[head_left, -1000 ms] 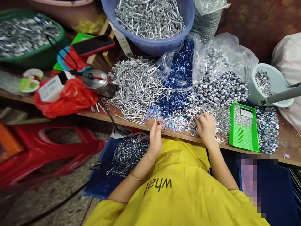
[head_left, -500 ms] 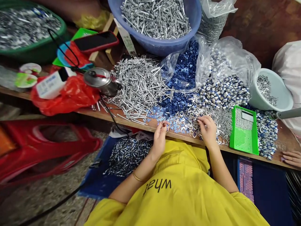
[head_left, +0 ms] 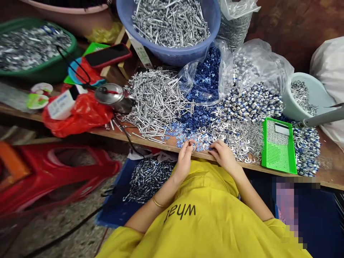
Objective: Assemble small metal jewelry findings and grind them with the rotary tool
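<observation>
Blue branched pieces [head_left: 174,131]: scattered along the front edge of the bench [head_left: 329,171], near both hands, thinning forward from a dark blue heap [head_left: 206,77]; probably spread thin for easier picking out singly.

Left hand [head_left: 185,157]: raised at the bench edge, just beside the nearest blue branched pieces, with thumb and forefinger close together; perhaps pinching something small, but cannot tell (too tiny to make out).

Right hand [head_left: 223,154]: turned inward toward the left, with fingertips bunched low at the edge; cannot tell whether gripping a piece or merely touching.

White curved pieces [head_left: 236,135]: strewn just beyond the right hand, mingling with blue at the border; likely placed for a short reach.

Silver rods [head_left: 156,102]: heaped beyond the left hand, pointing every way; seemingly poured out loose as bulk stock.

Striped cylinders [head_left: 254,102]: piled behind the white curved pieces, partly covered by a clear plastic bag [head_left: 271,62]; apparently tipped out of it.

Green tray [head_left: 287,160]: set at the edge, well apart from the right hand, filled at the far end with small silvery bits [head_left: 272,135]; probably walled against spilling.
</observation>
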Available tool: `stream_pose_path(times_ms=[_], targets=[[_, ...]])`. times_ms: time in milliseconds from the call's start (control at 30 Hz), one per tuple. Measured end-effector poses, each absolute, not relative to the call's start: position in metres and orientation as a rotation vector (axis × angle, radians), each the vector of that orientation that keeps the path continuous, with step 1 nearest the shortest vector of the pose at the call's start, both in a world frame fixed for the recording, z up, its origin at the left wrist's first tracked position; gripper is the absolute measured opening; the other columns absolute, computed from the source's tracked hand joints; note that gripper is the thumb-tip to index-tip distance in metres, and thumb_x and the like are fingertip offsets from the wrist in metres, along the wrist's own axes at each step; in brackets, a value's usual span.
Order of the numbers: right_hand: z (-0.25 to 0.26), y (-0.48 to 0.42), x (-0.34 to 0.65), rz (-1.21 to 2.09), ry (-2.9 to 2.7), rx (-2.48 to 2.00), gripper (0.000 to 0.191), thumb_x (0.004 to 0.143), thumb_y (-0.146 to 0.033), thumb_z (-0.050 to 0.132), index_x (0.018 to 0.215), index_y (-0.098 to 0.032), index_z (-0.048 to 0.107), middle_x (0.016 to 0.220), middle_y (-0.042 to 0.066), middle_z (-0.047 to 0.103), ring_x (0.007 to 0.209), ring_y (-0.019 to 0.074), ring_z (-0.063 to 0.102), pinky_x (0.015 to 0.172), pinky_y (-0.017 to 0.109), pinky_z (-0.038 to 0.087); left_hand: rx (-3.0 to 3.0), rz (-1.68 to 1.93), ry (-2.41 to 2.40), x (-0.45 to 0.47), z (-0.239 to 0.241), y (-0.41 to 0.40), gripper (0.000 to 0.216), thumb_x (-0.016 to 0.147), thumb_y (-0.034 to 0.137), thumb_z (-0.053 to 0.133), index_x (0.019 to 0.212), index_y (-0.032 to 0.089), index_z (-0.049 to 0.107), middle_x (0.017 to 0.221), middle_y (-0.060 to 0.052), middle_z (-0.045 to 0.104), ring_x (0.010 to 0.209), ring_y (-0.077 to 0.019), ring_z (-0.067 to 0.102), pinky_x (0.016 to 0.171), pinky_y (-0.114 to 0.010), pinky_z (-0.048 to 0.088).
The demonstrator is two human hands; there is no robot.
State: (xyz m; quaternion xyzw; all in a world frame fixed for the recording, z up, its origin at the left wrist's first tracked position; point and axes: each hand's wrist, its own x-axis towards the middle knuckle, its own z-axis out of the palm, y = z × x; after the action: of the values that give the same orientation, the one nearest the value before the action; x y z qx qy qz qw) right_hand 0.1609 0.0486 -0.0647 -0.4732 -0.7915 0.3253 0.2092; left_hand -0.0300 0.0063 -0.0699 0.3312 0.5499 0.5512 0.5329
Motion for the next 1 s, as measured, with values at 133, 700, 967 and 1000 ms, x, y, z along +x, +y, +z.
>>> stream_pose_path(times_ms=[133, 700, 967, 1000], targets=[[-0.019, 0.037, 0.16, 0.92, -1.876, -1.154, 0.014, 0.091, -0.027, 0.062, 0.105, -0.023, 0.066, 0.102, 0.006, 0.061, 0.08, 0.0163, 0.06, 0.072, 0.033, 0.052, 0.949, 1.249, 1.285, -0.022, -0.045, 0.001, 0.034, 0.098, 0.052, 0.044, 0.097, 0.022, 0.06, 0.088, -0.004, 0.055, 0.08, -0.0179, 0.049, 0.078, -0.029, 0.041], [0.047, 0.001, 0.183, 0.237, -1.933, -1.073, 0.027, 0.082, -0.02, 0.076, 0.108, -0.023, 0.068, 0.094, 0.004, 0.068, 0.088, 0.0189, 0.059, 0.078, 0.036, 0.046, 1.353, 1.195, 1.067, 0.025, 0.006, -0.003, 0.032, 0.102, 0.046, 0.036, 0.096, 0.02, 0.055, 0.095, -0.006, 0.055, 0.094, -0.0199, 0.052, 0.089, -0.032, 0.042], [0.041, 0.002, 0.193, 0.237, -1.982, -1.139, 0.01, 0.086, -0.023, 0.072, 0.094, -0.023, 0.067, 0.093, 0.002, 0.071, 0.087, 0.018, 0.057, 0.078, 0.036, 0.041, 1.542, 1.124, 1.018, 0.03, 0.005, 0.0, 0.031, 0.103, 0.042, 0.032, 0.102, 0.02, 0.054, 0.098, -0.007, 0.056, 0.095, -0.0213, 0.052, 0.088, -0.036, 0.041], [0.042, 0.001, 0.193, 0.248, -1.995, -1.137, 0.008, 0.087, -0.023, 0.071, 0.093, -0.022, 0.067, 0.092, 0.002, 0.071, 0.085, 0.0176, 0.056, 0.077, 0.035, 0.039, 1.597, 1.106, 0.998, 0.029, 0.006, 0.001, 0.033, 0.103, 0.043, 0.032, 0.103, 0.02, 0.055, 0.098, -0.008, 0.057, 0.095, -0.0216, 0.051, 0.088, -0.036, 0.041]])
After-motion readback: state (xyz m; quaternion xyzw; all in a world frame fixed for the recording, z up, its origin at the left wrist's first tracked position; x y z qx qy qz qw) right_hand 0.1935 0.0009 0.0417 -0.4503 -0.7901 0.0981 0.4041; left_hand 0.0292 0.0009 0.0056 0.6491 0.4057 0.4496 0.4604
